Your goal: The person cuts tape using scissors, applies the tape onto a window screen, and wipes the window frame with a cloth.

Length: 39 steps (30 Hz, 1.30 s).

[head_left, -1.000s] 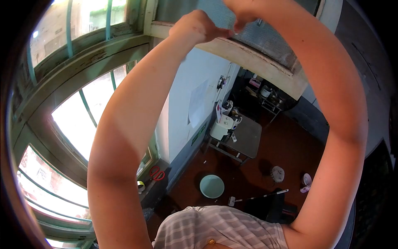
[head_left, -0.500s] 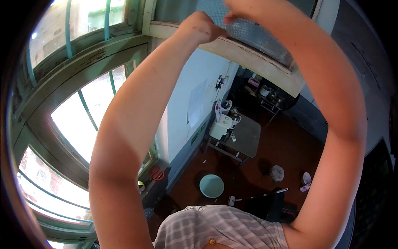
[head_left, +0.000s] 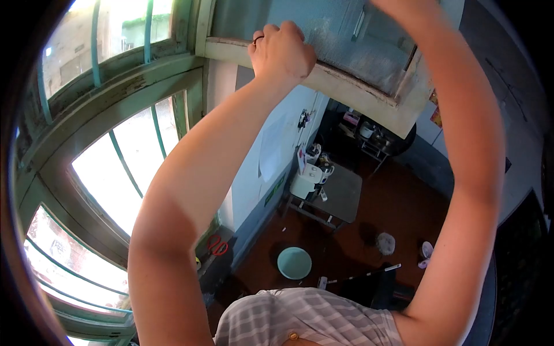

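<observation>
Both my arms reach up to a window sash with a worn, pale wooden frame (head_left: 352, 86) and a textured glass pane (head_left: 352, 52). My left hand (head_left: 283, 53), a dark ring on one finger, is in front of the sash's lower rail, its back toward me. Its fingers are curled, and whatever they hold, if anything, is hidden. My right hand (head_left: 404, 10) is high at the top edge, in front of the pane's right part. The picture's edge cuts off its fingers, and it is slightly blurred.
Barred green windows (head_left: 109, 155) line the left side. Red-handled scissors (head_left: 218, 245) lie on the ledge below. Down on the reddish floor are a pale green basin (head_left: 294, 263), a long-handled tool (head_left: 360, 274) and a plastic bag (head_left: 385, 243). A small table (head_left: 343, 193) carries white appliances.
My left hand has turned, showing its back and curled fingers. My right hand has moved right and upward, its fingers leaving the picture. More of the glass pane shows between them.
</observation>
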Each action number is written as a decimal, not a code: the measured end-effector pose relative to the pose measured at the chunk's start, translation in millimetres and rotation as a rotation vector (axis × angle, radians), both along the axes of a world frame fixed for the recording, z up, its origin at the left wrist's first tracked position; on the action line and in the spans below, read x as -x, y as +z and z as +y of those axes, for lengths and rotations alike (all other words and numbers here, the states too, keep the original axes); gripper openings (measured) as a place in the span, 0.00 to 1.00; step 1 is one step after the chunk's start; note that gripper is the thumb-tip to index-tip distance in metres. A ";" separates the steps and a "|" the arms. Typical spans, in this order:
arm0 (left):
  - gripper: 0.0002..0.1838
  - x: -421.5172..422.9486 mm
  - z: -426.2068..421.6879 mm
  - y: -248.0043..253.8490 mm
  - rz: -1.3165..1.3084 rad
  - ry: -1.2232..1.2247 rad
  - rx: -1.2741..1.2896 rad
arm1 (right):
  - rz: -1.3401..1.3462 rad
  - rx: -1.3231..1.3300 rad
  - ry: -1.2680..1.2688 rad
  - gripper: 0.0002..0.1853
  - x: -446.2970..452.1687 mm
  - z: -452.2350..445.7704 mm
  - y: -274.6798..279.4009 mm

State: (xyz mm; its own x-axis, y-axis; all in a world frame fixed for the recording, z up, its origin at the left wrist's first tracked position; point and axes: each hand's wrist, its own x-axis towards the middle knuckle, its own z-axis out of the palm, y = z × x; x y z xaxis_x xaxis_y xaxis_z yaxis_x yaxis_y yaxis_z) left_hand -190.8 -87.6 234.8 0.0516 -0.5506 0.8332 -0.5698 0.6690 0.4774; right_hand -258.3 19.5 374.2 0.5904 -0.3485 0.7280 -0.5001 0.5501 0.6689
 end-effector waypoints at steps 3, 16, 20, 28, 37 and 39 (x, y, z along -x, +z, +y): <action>0.15 -2.2 1.8 -4.7 0.013 -0.013 0.188 | -0.203 0.152 0.477 0.18 31.4 33.9 7.0; 0.19 -2.7 -9.4 -10.2 -0.211 -0.276 0.633 | -1.306 -0.147 1.133 0.41 126.0 53.1 -123.7; 0.21 7.8 -3.1 -11.6 -0.179 -0.167 0.671 | -1.488 -0.284 1.132 0.41 114.5 55.1 -132.2; 0.34 24.6 2.1 -19.2 -0.087 -0.106 0.587 | -1.508 -0.391 1.260 0.36 107.9 63.6 -138.4; 0.28 1.9 4.9 -62.5 -0.155 -0.151 0.602 | -1.553 -0.322 1.381 0.35 104.4 60.9 -142.4; 0.23 -9.4 -4.8 -57.7 -0.181 -0.173 0.672 | -1.572 -0.289 1.384 0.34 105.2 59.8 -142.3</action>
State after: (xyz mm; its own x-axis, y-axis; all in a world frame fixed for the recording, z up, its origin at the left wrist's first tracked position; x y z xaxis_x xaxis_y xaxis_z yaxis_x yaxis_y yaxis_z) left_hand -181.4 -92.5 177.1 -0.1610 0.0966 0.9822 -0.4604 0.8729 -0.1613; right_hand -363.5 79.3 231.9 -0.4046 -0.4950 0.7690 -0.4834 -0.5980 -0.6392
